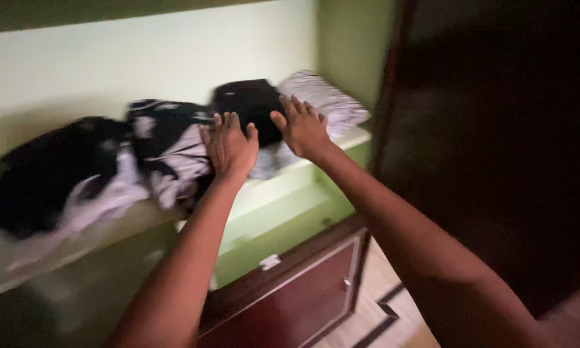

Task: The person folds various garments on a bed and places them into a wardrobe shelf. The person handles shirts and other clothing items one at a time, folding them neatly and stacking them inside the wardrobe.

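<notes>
Head view: both hands' fingers (296, 106) spread apart over rumpled black-and-white clothes (167, 145) on shelf (283, 183).

A: So, along the shelf (290, 177), left to right?

B: Yep. Heaped garment (42, 171) far left, crumpled patterned garment (167, 138) just right of it, touching. Then folded garment (248, 103), then striped folded cloth (325, 96) at the right end, tucked into the wall corner.

A: And the hands?

B: Both flat out in front of the pile. Left hand (228, 145) resting on the right edge of the crumpled one. Right hand (303, 129) just right of it, fingertips on the folded garment, striped cloth right behind.

A: Below?

B: Cabinet door (303, 296) under the shelf, lower down. Big wardrobe door (496, 161) off to the right, past the corner. Wall (142, 58) behind everything.
</notes>
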